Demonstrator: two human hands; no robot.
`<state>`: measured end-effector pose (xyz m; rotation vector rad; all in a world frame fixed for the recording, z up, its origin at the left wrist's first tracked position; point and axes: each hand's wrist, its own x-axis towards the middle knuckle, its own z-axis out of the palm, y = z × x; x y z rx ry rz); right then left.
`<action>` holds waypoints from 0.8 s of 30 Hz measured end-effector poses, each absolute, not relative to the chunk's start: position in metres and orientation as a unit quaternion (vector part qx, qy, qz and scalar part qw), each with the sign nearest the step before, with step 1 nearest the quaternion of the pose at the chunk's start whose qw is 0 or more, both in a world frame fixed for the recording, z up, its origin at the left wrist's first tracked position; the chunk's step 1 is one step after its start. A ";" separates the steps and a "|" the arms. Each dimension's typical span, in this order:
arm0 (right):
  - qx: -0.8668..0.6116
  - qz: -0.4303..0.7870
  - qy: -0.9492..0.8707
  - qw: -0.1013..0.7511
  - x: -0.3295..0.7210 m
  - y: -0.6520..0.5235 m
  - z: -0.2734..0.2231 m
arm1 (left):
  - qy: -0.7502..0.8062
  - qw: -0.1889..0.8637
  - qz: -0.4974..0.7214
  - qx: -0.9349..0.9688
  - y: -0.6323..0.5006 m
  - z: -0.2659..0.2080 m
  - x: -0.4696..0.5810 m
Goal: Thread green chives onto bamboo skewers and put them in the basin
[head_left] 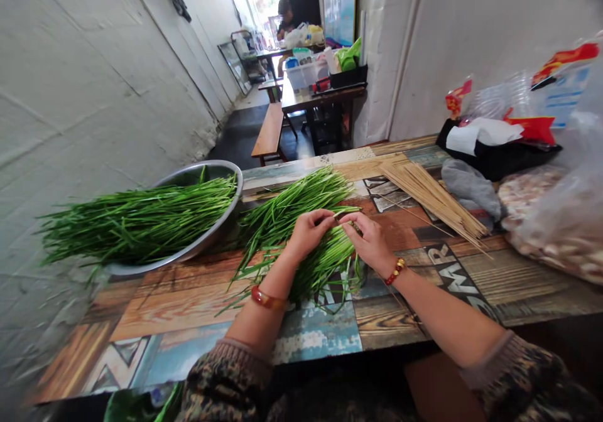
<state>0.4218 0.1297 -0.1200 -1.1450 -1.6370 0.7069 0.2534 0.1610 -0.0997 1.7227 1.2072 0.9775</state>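
Note:
My left hand (309, 232) is closed in a pinch on the pale ends of a few garlic chives, above the table. Close beside it, my right hand (370, 238) pinches the same stalk ends between thumb and forefinger. The fingertips of both hands nearly meet, and just what lies between them is partly hidden. Beneath my hands lies a loose pile of garlic chives (335, 260). A second pile of chives (308, 194) lies just beyond, its leafy ends pointing left. Thin bamboo skewers (431, 197) are spread on the table to the right of my hands.
At left a metal basin (232, 211) holds a large heap of chives (141, 221) hanging over its rim. At right sit a clear bag of pale pieces (556, 221), a grey plastic bag (471, 186) and a black bag (499, 152). Beyond are a bench (269, 128) and a person (284, 20).

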 end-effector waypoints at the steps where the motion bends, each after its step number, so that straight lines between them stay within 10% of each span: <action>1: -0.470 0.298 -0.671 0.490 0.422 0.130 -0.120 | 0.471 0.423 0.402 0.661 0.159 -0.101 0.255; 24: -0.464 0.317 -0.675 0.478 0.423 0.130 -0.125 | 0.472 0.414 0.431 0.647 0.152 -0.099 0.257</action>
